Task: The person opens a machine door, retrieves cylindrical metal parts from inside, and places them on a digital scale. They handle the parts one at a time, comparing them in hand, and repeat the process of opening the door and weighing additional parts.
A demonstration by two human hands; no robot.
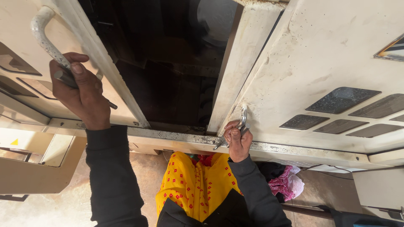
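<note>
Fingers of the left hand (82,94) are curled tight around a dark-handled tool (67,78), pressed against the white door handle (42,33) of the left cabinet door (25,67). Right hand (237,141) pinches a metal hook bolt (235,130) with a threaded end, held at the lower edge of the right cabinet door (320,63). Between both doors, the dark cabinet interior (168,63) stands open. Below, yellow patterned cloth (191,183) is visible.

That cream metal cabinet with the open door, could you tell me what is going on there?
A person stands at the cream cabinet, its door open on a dark interior. The left hand grips a dark-tipped tool beside the door's handle. The right hand holds a metal bolt and a latch-like piece at the frame's lower edge.
</note>
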